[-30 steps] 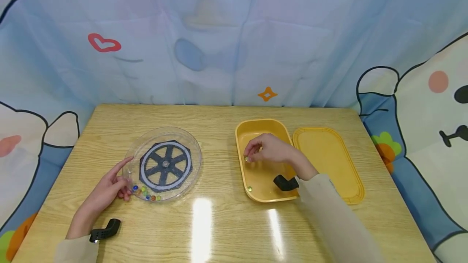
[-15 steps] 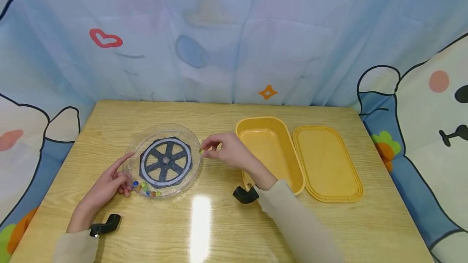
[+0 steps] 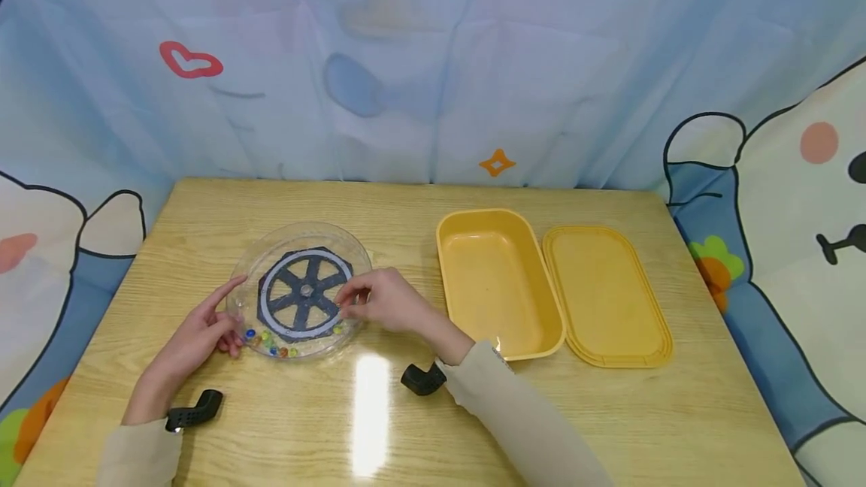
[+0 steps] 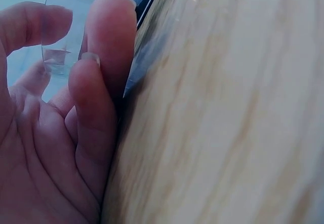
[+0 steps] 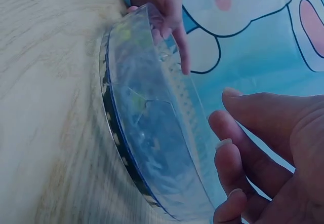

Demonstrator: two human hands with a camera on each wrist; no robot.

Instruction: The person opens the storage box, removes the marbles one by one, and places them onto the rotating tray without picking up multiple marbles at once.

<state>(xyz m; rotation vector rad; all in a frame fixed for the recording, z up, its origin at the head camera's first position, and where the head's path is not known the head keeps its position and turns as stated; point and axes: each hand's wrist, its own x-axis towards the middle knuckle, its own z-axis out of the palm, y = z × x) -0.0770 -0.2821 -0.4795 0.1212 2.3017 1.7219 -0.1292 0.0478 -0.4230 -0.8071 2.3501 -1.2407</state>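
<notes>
In the head view, a round clear plastic dish [image 3: 363,255] with a dark spoked wheel pattern lies at left on the table. My left hand [image 3: 196,337] holds its left side, the index finger reaching over the rim. The left wrist view shows the clear wall [image 4: 63,31] among my fingers. Several small coloured marbles [image 3: 267,340] gather inside along the near-left edge. My right hand [image 3: 387,300] hovers over the dish's right side, its fingers loosely bent with nothing between them. A yellow-green marble [image 3: 337,329] lies in the dish just below those fingertips.
A yellow plastic tub [image 3: 497,276] stands right of the dish on the wooden table [image 3: 284,427]. Its matching lid [image 3: 607,291] lies flat against the tub's right side. A printed blue curtain [image 3: 419,96] hangs behind the table.
My right hand has carried a yellow-green marble leftward from the tub to the dish and let it go there. My left hand has stayed at the dish's side.
</notes>
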